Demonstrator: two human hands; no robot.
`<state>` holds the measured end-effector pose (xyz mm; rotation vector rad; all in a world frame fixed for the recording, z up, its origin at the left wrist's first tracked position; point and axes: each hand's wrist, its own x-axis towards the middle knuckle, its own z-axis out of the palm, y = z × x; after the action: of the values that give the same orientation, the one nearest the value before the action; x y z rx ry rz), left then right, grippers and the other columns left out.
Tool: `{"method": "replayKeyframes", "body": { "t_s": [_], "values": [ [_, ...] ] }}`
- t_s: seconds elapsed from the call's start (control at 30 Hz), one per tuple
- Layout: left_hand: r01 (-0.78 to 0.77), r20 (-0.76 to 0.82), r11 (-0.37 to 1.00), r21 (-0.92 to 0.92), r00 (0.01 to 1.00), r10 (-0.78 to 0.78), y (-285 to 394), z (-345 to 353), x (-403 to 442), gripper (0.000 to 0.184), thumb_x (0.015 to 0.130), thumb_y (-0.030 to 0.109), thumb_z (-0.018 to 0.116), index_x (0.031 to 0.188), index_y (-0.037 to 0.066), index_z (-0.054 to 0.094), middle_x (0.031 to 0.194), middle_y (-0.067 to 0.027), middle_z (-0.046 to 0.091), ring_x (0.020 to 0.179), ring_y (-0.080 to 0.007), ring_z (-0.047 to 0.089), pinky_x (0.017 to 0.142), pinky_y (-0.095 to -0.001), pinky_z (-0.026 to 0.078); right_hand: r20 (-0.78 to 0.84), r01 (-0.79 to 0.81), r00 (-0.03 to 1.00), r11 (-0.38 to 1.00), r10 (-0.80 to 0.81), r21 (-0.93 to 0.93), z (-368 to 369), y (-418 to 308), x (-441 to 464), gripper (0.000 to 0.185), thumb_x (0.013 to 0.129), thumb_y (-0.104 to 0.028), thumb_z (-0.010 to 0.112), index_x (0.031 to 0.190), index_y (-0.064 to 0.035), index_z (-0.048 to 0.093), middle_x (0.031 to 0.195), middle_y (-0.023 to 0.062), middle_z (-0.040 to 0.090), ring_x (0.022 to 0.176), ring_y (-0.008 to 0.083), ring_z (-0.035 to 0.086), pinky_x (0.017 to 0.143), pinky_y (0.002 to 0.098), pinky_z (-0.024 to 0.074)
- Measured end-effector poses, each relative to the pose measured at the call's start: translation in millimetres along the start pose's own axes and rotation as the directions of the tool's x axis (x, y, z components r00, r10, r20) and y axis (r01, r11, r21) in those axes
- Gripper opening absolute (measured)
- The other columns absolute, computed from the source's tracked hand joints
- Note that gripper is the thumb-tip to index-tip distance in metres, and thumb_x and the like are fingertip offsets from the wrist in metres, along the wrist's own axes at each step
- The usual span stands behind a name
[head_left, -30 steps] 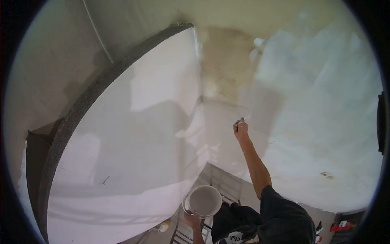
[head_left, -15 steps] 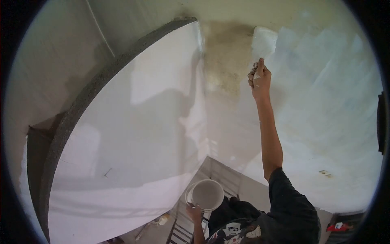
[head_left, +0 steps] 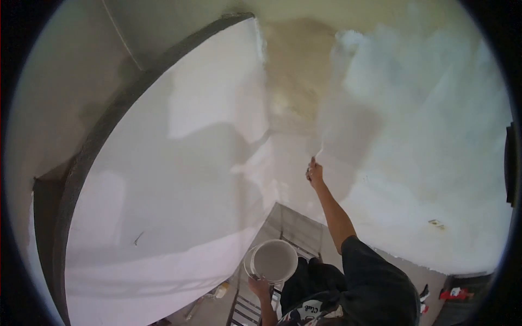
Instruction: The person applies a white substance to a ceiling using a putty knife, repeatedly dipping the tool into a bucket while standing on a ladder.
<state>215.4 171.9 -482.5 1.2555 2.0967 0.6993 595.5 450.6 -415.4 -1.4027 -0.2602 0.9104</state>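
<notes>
My right hand is closed around the handle of a putty knife, its thin blade seen nearly edge-on against the wall. White coating covers the wall on the right, and a bare tan patch lies up and left of the blade. Lower down, my left hand grips the near-left side of a pale bucket in front of my body. The bucket's inside looks grey-white; how much it holds I cannot tell.
A white panel with a curved, rough dark edge meets the wall at left. Under me are dark metal bars above a grey floor. A small box-like fitting sits in the right wall, and a red item lies lower right.
My right hand has swept the putty knife down and slightly left along the wall. A white streak now shows where the blade was. My left hand and the bucket stay nearly still.
</notes>
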Motion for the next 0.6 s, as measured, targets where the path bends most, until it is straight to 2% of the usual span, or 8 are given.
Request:
{"method": "replayKeyframes", "body": {
  "t_s": [0.03,0.13,0.2,0.23,0.4,0.47,0.5,0.6],
  "values": [
    [0.011,0.003,1.0,0.007,1.0,-0.011,-1,1,2,0.027,0.059,0.009,0.064,0.079,-0.003,0.05,0.073,-0.0186,0.054,0.069,-0.0348,0.053,0.061,-0.0407,0.041,0.018,-0.168,0.986,0.978,0.167,0.123,-2,19,6,0.041,0.087,-0.033,0.036,0.053,-0.0096,0.035,0.042,-0.0002,0.031,0.031,0.0104,0.029,0.029,0.0227,0.0227],
    [0.032,0.019,0.999,0.025,0.999,-0.033,8,-5,5,0.027,0.059,0.009,0.063,0.08,-0.003,0.05,0.073,-0.0188,0.054,0.069,-0.0344,0.053,0.06,-0.0405,0.041,0.011,-0.394,0.902,0.815,0.431,0.425,-16,74,42,0.037,0.088,-0.027,0.034,0.054,-0.0105,0.034,0.044,-0.0003,0.028,0.033,0.0103,0.026,0.029,0.0219,0.0217],
    [0.033,0.043,0.999,0.034,0.998,-0.035,32,-16,-4,0.028,0.06,0.009,0.063,0.081,-0.003,0.05,0.075,-0.0193,0.054,0.07,-0.0334,0.054,0.06,-0.0404,0.041,0.075,-0.398,0.897,0.723,0.435,0.564,-32,78,69,0.034,0.088,-0.023,0.034,0.057,-0.01,0.034,0.045,-0.0003,0.028,0.034,0.0101,0.025,0.03,0.0215,0.0216],
    [-0.013,-0.009,0.999,0.031,1.0,0.014,27,-12,-4,0.027,0.06,0.009,0.063,0.08,-0.004,0.05,0.074,-0.0193,0.054,0.069,-0.0328,0.054,0.059,-0.0399,0.041,0.107,-0.399,0.895,0.671,0.432,0.625,-34,74,81,0.032,0.087,-0.021,0.033,0.058,-0.0098,0.034,0.046,-0.0003,0.028,0.035,0.0101,0.025,0.03,0.0213,0.0216],
    [-0.128,-0.162,0.99,-0.056,0.98,0.117,12,2,-4,0.024,0.061,0.009,0.063,0.076,-0.004,0.05,0.07,-0.0175,0.055,0.066,-0.0301,0.055,0.057,-0.0382,0.042,0.103,-0.274,0.96,0.792,0.261,0.546,-7,-1,71,0.026,0.086,-0.018,0.035,0.063,-0.0073,0.036,0.05,0.001,0.031,0.037,0.0113,0.025,0.032,0.0216,0.0222],
    [-0.074,-0.063,0.97,-0.233,0.996,0.061,-28,17,3,0.023,0.061,0.009,0.063,0.074,-0.003,0.05,0.068,-0.0163,0.056,0.064,-0.0298,0.056,0.057,-0.0378,0.042,0.045,-0.212,0.975,0.843,0.219,0.495,20,-50,37,0.026,0.086,-0.019,0.036,0.063,-0.0067,0.035,0.05,0.002,0.033,0.038,0.0123,0.027,0.032,0.0226,0.022],
    [-0.063,-0.033,0.974,-0.22,0.998,0.057,-28,15,4,0.022,0.061,0.01,0.063,0.074,-0.003,0.05,0.067,-0.0159,0.056,0.064,-0.0297,0.056,0.057,-0.0377,0.042,-0.024,-0.169,0.979,0.863,0.204,0.476,35,-87,12,0.027,0.086,-0.02,0.037,0.063,-0.0064,0.035,0.051,0.0027,0.034,0.038,0.0129,0.028,0.033,0.0232,0.0221],
    [-0.064,0.019,0.998,0.026,0.998,0.063,24,-12,-1,0.022,0.06,0.01,0.064,0.072,-0.003,0.051,0.067,-0.0154,0.056,0.063,-0.0294,0.056,0.056,-0.0377,0.042,0.14,-0.083,0.99,0.855,0.012,0.511,62,-170,-37,0.029,0.086,-0.023,0.04,0.063,-0.0057,0.036,0.053,0.0039,0.038,0.041,0.0135,0.035,0.034,0.0235,0.0243]
  ]
}}
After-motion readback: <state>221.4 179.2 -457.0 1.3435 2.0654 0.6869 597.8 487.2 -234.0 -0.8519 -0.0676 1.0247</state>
